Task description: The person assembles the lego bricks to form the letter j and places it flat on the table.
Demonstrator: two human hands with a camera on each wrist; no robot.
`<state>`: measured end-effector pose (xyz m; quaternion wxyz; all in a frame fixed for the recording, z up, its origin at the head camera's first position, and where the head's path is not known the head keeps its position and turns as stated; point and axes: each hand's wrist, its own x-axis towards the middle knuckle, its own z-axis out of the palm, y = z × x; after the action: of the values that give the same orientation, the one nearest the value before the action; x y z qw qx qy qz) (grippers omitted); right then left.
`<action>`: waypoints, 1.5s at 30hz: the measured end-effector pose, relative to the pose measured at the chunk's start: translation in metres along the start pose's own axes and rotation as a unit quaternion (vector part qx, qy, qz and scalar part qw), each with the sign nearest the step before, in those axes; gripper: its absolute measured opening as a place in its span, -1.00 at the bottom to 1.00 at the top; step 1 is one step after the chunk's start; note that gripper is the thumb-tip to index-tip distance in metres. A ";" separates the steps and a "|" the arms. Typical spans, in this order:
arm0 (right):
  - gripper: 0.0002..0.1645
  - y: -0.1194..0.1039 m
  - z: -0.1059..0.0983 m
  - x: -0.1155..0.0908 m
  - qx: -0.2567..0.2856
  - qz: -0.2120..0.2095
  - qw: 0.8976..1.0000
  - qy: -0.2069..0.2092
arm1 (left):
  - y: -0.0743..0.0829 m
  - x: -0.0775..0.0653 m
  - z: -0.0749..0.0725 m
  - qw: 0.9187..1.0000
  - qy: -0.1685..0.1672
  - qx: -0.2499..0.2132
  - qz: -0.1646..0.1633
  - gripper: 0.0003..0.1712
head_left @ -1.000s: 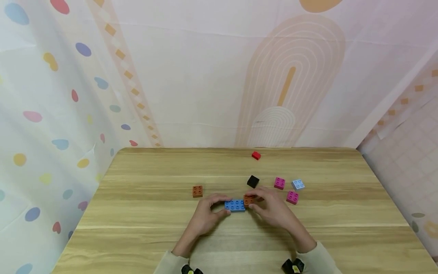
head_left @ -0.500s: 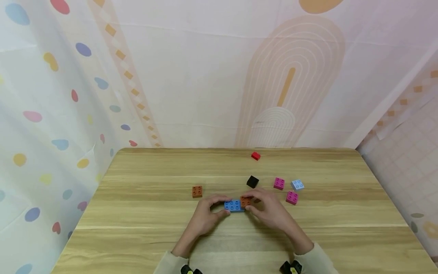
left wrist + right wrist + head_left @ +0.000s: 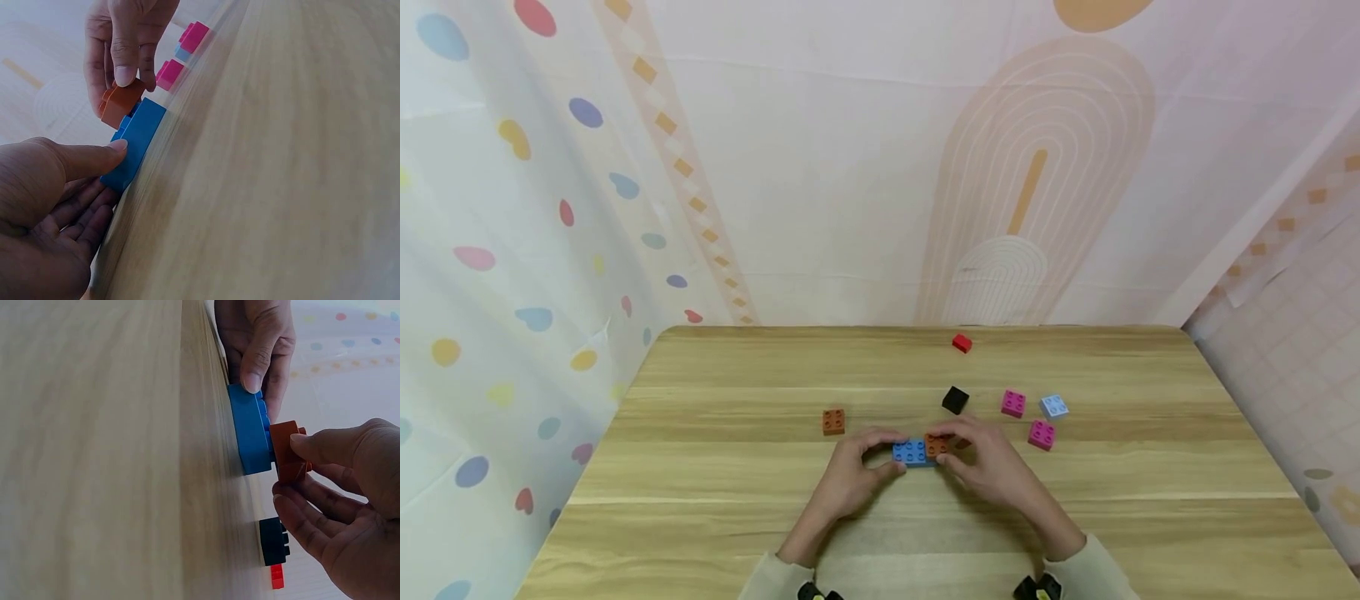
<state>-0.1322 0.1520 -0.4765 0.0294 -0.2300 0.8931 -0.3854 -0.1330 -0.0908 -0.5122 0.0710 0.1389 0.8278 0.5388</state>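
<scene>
On the table lies a long blue building brick (image 3: 909,452), studs up. My left hand (image 3: 854,471) holds its left end between thumb and fingers. An orange-brown square brick (image 3: 936,446) is pinched in my right hand (image 3: 992,458), over the right end of the blue one. In the right wrist view the orange-brown brick (image 3: 287,450) sits at the studs of the blue brick (image 3: 250,428), slightly tilted, with a thin gap at one side. The left wrist view shows the thumb of the left hand (image 3: 56,206) pressing the blue brick's near side.
Another orange-brown brick (image 3: 833,422) lies to the left. Beyond the right hand are a black brick (image 3: 955,400), two magenta bricks (image 3: 1013,404) and a light blue brick (image 3: 1054,406). A small red brick (image 3: 962,342) lies near the wooden table's (image 3: 737,375) far edge.
My right hand has moved a little left, carrying the orange-brown brick from beside the blue brick's right end to over its right studs. The left hand keeps its hold on the blue brick.
</scene>
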 end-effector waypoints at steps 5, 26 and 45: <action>-0.58 -0.001 0.000 0.000 0.002 -0.001 1.000 0.002 | 0.001 -0.001 0.000 1.000 0.000 0.000 0.000 -0.60; -0.58 -0.004 0.000 0.001 0.003 0.019 1.000 -0.001 | 0.001 0.001 0.000 1.000 0.002 0.002 0.006 -0.59; -0.71 0.005 0.010 0.003 0.086 0.070 0.994 0.000 | 0.002 -0.001 0.001 1.000 0.002 0.021 0.014 -0.59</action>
<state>-0.1340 0.1469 -0.4870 0.0762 -0.1640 0.8704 -0.4579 -0.1319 -0.0899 -0.5108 0.0590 0.1505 0.8369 0.5229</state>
